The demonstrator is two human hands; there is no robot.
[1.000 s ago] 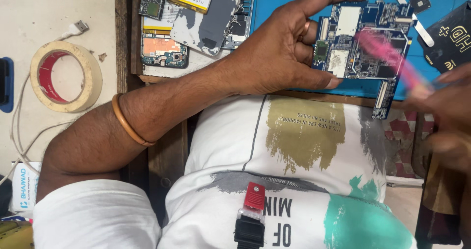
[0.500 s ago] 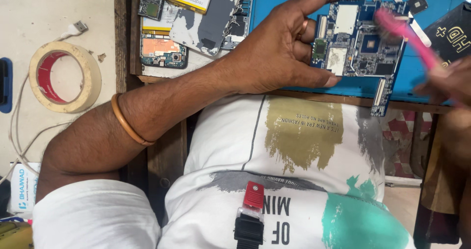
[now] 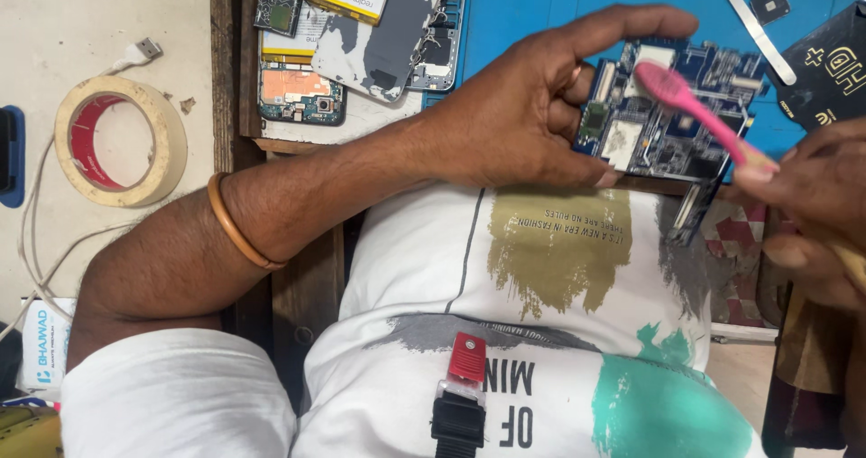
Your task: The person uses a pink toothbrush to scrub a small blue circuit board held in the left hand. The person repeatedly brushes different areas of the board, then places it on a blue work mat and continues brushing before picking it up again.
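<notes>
A: What does the head view show?

B: The left hand (image 3: pixel 532 106) pinches a blue circuit board (image 3: pixel 672 124) by its edge, thumb below and fingers above, tilted face-up over the lap just off the blue mat (image 3: pixel 559 7), likely to keep it steady. The right hand (image 3: pixel 812 206) grips a pink toothbrush (image 3: pixel 699 111), bristles touching the board.

A: Anything else?

B: Phone parts (image 3: pixel 361 34) lie further up the bench; a tape roll (image 3: pixel 120 140) lies well off to the left.

Toothbrush (image 3: pixel 687 106) head now onto board (image 3: pixel 672 129)
</notes>
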